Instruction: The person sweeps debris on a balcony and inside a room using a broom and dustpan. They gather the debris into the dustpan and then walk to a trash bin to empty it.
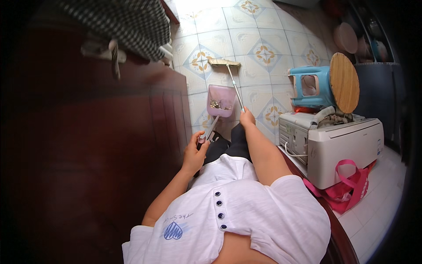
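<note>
My left hand [195, 152] is closed around the handle of a long-handled dustpan [225, 93]. The pan is pale purple plastic and lies near the floor ahead of my feet. A small heap of dark and light debris [216, 104] rests inside it, towards the handle side. My right hand [247, 117] grips the metal pole of a broom [234, 81]. The broom's head of pale bristles [224, 62] is beyond the pan's open edge, apart from it, over the tiled floor [244, 39].
On my left stands a dark red wooden door [132, 125] with a lever handle [115, 59], and a checked cloth [132, 26] hangs beyond it. To my right are a blue plastic stool [321, 84], a round wooden board [344, 84], a white air-conditioner unit [346, 148] and a pink bag [349, 194].
</note>
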Tool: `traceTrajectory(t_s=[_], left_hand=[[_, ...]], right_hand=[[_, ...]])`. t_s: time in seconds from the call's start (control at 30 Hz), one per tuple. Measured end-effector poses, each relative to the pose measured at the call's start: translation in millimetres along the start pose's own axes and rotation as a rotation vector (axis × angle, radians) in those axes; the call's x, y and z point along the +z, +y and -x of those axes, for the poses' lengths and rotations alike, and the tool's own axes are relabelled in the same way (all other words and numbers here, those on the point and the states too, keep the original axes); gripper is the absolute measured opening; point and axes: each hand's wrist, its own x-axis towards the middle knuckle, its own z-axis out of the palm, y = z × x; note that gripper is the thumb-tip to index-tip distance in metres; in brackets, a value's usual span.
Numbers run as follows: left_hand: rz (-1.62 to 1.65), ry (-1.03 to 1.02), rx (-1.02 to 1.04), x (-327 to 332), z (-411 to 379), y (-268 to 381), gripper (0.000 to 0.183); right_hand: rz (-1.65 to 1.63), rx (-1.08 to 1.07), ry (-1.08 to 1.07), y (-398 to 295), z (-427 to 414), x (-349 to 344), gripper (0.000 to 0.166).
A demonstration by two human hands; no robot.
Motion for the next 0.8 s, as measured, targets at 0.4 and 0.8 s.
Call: traceTrajectory(t_s=[0.4,0.8], left_hand=[[-0.086,0.12,-0.053,23.6,-209.7,125.3,0.038],[-0.041,0.093,0.02,-7.1,-398.7,260.1,0.039]], right_hand=[[-0.027,0.027,-0.047,-143.5,-156.6,-114.1,0.042],[0.129,0.045,-0.04,-305.3,-263.8,-207.0,0.042]])
